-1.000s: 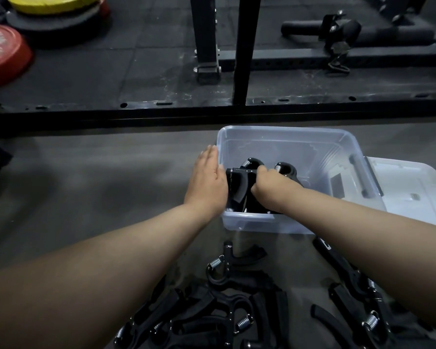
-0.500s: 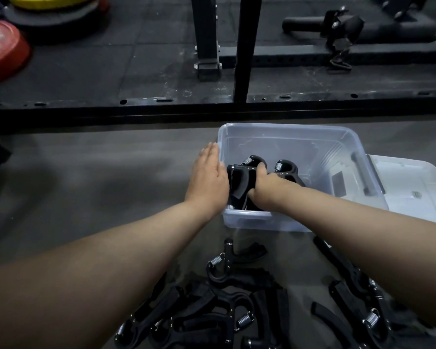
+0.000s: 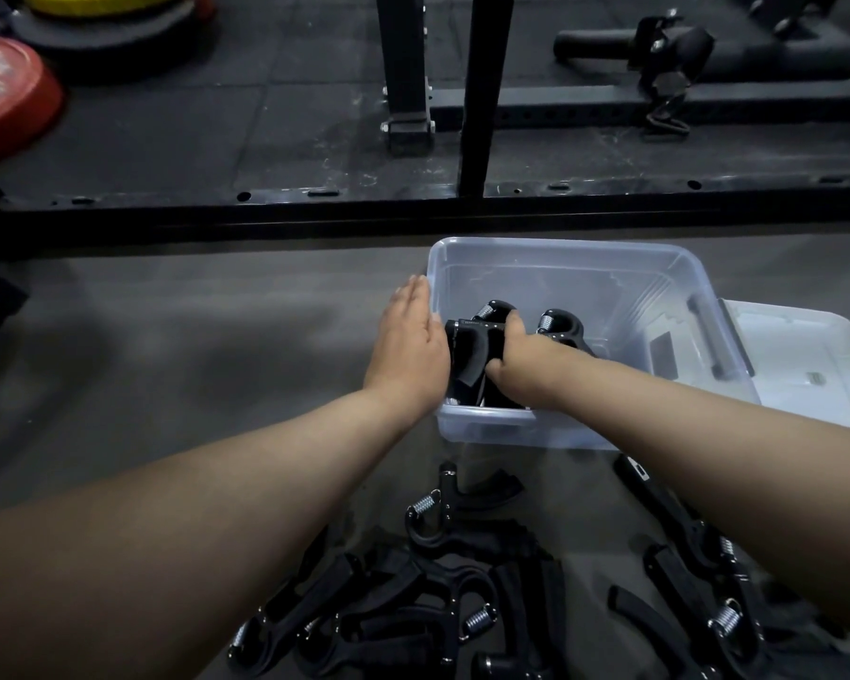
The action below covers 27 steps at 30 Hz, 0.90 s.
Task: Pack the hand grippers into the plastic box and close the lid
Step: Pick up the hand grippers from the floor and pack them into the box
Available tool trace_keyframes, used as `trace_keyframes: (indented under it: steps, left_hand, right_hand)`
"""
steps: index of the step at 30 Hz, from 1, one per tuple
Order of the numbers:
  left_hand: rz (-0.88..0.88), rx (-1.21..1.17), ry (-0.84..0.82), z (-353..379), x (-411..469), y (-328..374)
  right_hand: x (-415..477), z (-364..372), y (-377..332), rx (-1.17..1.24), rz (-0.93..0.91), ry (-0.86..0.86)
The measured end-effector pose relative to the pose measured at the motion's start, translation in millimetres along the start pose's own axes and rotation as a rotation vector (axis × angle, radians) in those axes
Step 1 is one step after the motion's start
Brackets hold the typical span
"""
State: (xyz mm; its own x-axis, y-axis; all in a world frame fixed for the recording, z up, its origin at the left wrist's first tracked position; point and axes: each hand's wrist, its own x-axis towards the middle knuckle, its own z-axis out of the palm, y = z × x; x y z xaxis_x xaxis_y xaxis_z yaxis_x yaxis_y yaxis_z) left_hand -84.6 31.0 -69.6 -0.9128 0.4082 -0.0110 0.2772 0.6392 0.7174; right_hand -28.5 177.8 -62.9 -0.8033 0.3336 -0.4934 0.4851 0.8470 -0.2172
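A clear plastic box stands on the floor ahead of me. Black hand grippers with steel springs stand packed in its near left corner. My right hand reaches inside and grips one black hand gripper at that corner. My left hand lies flat with straight fingers against the outside of the box's left wall. The translucent lid lies flat to the right of the box. Several more hand grippers lie in a loose heap on the floor near me.
A black steel rack base with uprights runs across behind the box. Red and yellow weight plates lie at the far left. A black barbell sleeve with a collar lies at the far right.
Both hands stay at the box's near left corner. My right hand has shifted slightly on the gripper it holds inside the box; my left hand keeps pressing the wall.
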Motion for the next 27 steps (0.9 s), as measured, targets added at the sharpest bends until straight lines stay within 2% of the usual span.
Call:
trace_keyframes:
  steps: [3,7,9,14,16,19,20,21,22,23,25,26,27]
  left_hand:
    - [0.008,0.029,-0.011,-0.8,-0.9,1.3]
    - [0.095,0.157,0.005,-3.2,-4.1,6.5]
    - [0.158,0.195,-0.007,-2.8,-6.1,8.3]
    - [0.136,0.156,-0.034,0.6,0.1,6.5]
    - [0.130,0.171,-0.029,1.2,2.3,6.4]
    - [0.121,0.190,-0.010,0.9,2.2,7.7]
    - [0.119,0.190,-0.008,1.1,1.8,8.2]
    - [0.118,0.189,-0.006,1.4,1.5,8.8]
    - [0.118,0.188,-0.004,2.1,1.5,9.4]
    - [0.117,0.188,-0.002,2.4,1.8,10.0]
    - [0.107,0.189,-0.006,2.2,1.7,11.1]
    - [0.106,0.197,-0.008,2.0,1.4,11.6]
    - [0.107,0.209,-0.008,2.0,1.1,12.5]
  right_hand:
    - [-18.7,-12.9,6.7,0.024,-0.022,0.092]
    - [-42.2,-14.0,29.3,0.046,-0.234,0.288]
    - [-54.4,-11.2,44.5,0.114,-0.304,0.311]
    - [-95.8,2.4,76.7,0.163,-0.462,0.374]
    - [-111.6,14.9,88.1,0.101,-0.595,0.440]
    - [-131.4,41.3,116.3,-0.130,-0.857,0.556]
    - [-135.1,53.4,129.7,-0.252,-0.932,0.533]
    - [-135.9,65.4,142.9,-0.372,-0.929,0.459]
    - [-134.5,75.8,154.2,-0.454,-0.823,0.358]
    - [-130.4,85.3,162.2,-0.459,-0.620,0.269]
    - [-116.3,96.6,168.7,-0.326,-0.091,0.159]
    - [-109.7,97.9,168.2,-0.252,0.099,0.123]
    - [-102.0,101.1,167.2,-0.199,0.192,0.088]
